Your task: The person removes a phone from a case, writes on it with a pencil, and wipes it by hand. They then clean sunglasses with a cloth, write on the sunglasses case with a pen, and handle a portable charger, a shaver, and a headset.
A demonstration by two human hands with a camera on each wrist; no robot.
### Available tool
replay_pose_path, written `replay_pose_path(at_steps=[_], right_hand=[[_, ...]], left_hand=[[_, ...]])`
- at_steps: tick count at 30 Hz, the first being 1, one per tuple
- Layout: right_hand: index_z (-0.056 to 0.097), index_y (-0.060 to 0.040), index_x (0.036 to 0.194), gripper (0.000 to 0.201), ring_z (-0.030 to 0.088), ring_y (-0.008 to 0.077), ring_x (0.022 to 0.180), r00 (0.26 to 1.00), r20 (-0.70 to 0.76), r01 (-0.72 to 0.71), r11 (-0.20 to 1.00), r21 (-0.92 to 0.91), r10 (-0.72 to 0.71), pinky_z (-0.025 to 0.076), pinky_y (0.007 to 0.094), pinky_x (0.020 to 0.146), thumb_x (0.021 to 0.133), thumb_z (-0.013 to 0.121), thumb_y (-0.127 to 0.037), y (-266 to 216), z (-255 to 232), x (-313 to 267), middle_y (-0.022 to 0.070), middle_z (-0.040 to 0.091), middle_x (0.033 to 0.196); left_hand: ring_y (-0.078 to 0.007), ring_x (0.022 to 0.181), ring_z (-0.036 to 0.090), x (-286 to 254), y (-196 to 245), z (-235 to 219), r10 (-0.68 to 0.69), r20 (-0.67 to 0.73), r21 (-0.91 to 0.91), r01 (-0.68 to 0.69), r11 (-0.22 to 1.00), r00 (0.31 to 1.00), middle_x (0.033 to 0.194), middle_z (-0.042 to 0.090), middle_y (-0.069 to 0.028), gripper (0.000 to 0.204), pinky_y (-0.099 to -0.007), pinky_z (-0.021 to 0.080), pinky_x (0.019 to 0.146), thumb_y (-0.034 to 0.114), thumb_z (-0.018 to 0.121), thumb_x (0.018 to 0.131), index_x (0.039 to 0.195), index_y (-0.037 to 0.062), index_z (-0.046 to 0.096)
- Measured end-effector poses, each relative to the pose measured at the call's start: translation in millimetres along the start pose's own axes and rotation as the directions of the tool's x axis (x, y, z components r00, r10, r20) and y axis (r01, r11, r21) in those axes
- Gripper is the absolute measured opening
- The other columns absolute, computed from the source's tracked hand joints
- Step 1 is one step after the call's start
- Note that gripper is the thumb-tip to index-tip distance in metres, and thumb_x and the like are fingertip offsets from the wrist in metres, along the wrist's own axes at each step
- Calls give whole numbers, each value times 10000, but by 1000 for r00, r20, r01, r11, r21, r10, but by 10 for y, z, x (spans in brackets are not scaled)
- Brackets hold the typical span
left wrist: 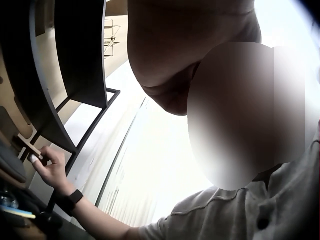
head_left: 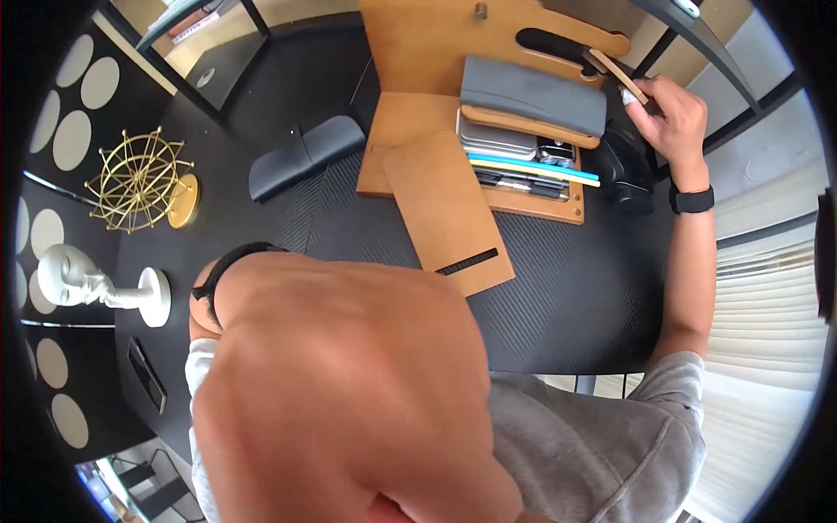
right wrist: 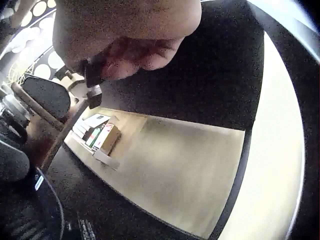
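Observation:
My right hand (head_left: pixel 676 118) pinches a small flat wooden piece (head_left: pixel 617 77) between thumb and fingers, at the upper right end of a tan wooden desk organizer (head_left: pixel 384 131). The right wrist view has the curled fingers (right wrist: pixel 155 57) from close by. A long grey case (head_left: pixel 532 96) lies across the organizer, above blue and yellow sticks (head_left: pixel 532 168) and pens. Against its front leans a tan panel (head_left: pixel 453 209) with a dark slot. Raised close before the head camera, my left hand (head_left: pixel 340 375) shows mostly its back; its fingertips are hidden.
A dark folded case (head_left: pixel 305 157) lies left of the organizer, and a black rounded object (head_left: pixel 623 170) right of it. Further left stand a gold wheel ornament (head_left: pixel 139 179), a white figurine (head_left: pixel 78 275) and a phone (head_left: pixel 146 375). Black shelf legs (head_left: pixel 174 74) rise behind.

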State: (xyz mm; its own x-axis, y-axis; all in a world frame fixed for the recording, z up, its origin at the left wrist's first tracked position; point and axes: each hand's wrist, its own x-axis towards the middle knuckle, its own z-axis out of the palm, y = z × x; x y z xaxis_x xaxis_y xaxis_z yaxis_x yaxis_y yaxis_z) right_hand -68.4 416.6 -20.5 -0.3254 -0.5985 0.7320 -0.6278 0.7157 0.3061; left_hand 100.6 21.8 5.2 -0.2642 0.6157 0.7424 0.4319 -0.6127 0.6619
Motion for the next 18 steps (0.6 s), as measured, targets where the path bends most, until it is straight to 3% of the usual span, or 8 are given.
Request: replay_pose_path(at_steps=[7, 18], right_hand=[[733, -32, 842, 244, 654, 296, 627, 957, 134, -266, 963, 40, 259, 511, 384, 566, 886, 767, -269, -204, 165, 57, 101, 661, 714], [760, -26, 919, 283, 675, 403, 745, 897, 301, -352, 935, 42, 324, 536, 443, 650, 956, 681, -296, -223, 71, 119, 194, 693, 792]], left_hand=[[-138, 585, 538, -32, -15, 26, 59, -49, 6, -59, 998, 997, 683, 599, -12, 225, -291, 401, 514, 211, 663, 953, 1091, 32, 659], [-175, 594, 572, -31, -12, 89, 77, -67, 34, -75, 997, 995, 674, 611, -25, 128, -314, 385, 489, 185, 665, 923, 979, 72, 639]])
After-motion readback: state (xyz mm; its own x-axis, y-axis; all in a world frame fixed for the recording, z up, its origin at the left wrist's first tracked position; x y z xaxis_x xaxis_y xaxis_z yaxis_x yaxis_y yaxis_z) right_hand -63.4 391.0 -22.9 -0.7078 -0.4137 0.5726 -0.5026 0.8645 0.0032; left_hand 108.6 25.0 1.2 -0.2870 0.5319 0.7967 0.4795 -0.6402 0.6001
